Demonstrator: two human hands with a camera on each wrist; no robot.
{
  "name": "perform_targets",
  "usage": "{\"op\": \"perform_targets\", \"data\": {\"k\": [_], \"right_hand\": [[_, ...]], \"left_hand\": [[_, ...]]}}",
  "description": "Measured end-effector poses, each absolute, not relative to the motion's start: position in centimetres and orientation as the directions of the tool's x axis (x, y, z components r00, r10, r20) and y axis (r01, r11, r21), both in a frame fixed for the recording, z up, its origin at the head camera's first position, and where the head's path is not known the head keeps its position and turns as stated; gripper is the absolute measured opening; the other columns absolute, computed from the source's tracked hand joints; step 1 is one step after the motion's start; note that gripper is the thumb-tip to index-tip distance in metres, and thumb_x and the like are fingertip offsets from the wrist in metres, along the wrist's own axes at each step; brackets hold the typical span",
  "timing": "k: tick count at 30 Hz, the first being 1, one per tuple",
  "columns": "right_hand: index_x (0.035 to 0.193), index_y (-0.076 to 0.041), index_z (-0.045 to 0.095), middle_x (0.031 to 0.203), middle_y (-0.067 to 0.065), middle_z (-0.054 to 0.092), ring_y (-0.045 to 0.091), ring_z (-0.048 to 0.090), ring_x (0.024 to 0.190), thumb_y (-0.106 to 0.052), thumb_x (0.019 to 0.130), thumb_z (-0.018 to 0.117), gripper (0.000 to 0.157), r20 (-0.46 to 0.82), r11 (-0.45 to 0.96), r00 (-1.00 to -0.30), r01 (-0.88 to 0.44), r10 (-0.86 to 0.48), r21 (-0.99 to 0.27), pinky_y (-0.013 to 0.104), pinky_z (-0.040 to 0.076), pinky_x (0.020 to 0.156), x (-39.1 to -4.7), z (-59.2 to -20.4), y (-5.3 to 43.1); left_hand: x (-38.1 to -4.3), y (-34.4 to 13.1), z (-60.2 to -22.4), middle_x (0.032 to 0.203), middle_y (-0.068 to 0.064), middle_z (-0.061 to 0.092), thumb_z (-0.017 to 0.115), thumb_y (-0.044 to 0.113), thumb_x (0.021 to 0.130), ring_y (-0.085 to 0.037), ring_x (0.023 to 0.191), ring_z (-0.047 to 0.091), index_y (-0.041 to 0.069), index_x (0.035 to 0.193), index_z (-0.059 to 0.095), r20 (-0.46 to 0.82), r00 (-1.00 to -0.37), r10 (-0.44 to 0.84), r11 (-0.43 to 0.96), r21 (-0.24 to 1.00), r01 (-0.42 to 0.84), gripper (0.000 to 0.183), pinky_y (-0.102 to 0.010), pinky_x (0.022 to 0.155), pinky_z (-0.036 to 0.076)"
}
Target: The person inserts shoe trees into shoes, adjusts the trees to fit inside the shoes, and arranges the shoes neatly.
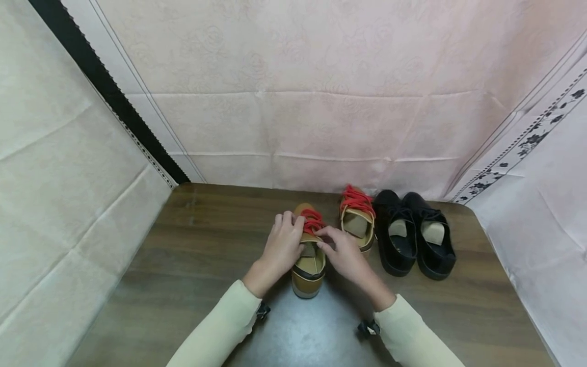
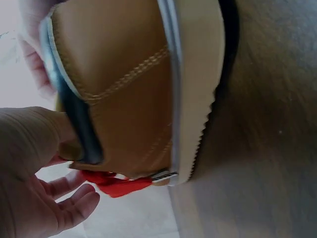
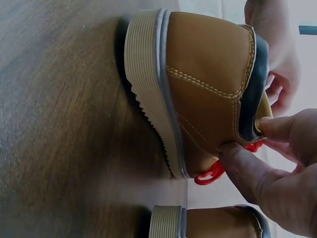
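A tan shoe (image 1: 306, 285) with red laces (image 1: 313, 220) and a dark padded collar stands upright on the wooden table, toe pointing away. My left hand (image 1: 282, 245) grips its left front edge, the thumb dipping into the opening and the curled fingers beside the laces; the thumb tip is hidden behind the collar in the left wrist view. From the other side my right hand (image 3: 282, 171) pinches the front edge of the opening, thumb inside and a finger pressed against the outer leather. Pale padding shows inside the shoe.
A matching tan shoe (image 1: 344, 216) with red laces stands just right of my right hand. Beyond it is a pair of black lace-up shoes (image 1: 437, 270). The wooden table (image 1: 206, 244) ends at pale patterned cloth (image 1: 293, 127) behind and at the sides.
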State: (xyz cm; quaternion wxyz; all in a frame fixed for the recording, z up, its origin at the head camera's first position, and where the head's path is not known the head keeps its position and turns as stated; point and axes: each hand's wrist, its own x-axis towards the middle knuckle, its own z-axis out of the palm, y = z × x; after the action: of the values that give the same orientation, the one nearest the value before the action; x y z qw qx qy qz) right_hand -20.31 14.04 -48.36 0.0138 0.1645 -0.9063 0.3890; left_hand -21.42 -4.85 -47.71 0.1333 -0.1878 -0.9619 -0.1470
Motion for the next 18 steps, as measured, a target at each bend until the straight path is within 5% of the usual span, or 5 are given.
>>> {"op": "perform_targets", "data": {"k": [10, 18], "right_hand": [[0.123, -0.016, 0.07, 0.123, 0.004, 0.072, 0.021, 0.07, 0.111, -0.015, 0.098, 0.072, 0.025, 0.156, 0.642, -0.951, -0.297, -0.267, -0.707, 0.045, 0.058, 0.094, -20.2, -48.7, 13.9], [0.153, -0.023, 0.045, 0.143, 0.008, 0.06, 0.027, 0.063, 0.127, -0.022, 0.099, 0.071, 0.061, 0.042, 0.607, -0.966, -0.193, -0.254, -0.771, 0.05, 0.054, 0.1, -18.4, -49.7, 14.1]], "left_hand": [[-21.5, -4.7, -48.2, 0.11, -0.016, 0.055, 0.092, 0.015, 0.075, -0.033, 0.101, 0.051, 0.005, 0.125, 0.06, 0.331, -0.898, 0.29, 0.894, 0.241, 0.377, 0.06, -0.044, 0.086, 0.052], [-19.9, -6.0, -47.0, 0.128, -0.015, 0.056, 0.085, 0.027, 0.086, -0.03, 0.116, 0.053, 0.009, 0.142, 0.056, 0.241, -0.925, 0.294, 0.848, 0.381, 0.369, 0.066, -0.043, 0.093, 0.056]]}}
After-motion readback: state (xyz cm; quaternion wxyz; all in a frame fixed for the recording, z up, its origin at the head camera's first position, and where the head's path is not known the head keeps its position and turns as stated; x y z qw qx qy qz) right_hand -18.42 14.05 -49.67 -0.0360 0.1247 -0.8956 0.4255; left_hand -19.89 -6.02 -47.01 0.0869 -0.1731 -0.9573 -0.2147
